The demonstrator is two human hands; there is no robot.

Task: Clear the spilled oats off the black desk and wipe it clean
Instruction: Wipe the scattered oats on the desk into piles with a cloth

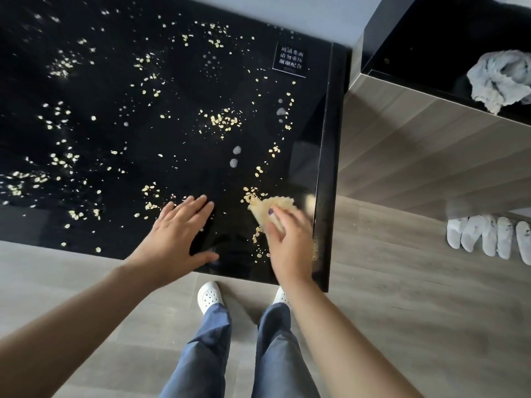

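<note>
Oats (224,122) lie scattered across the black desk (313,110), some touching the beige cloth (274,203). Right hand (290,242) grips that cloth; left hand (175,234) rests flat, fingers spread

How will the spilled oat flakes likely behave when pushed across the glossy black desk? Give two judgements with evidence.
Probably light and easily scattered: the oats lie as thin, separate flakes. They would likely slide rather than roll, since they look flat and the black desk is glossy.

Grey plank floor (402,311) (wood-look) beside a dark-topped cabinet (416,38).
</note>
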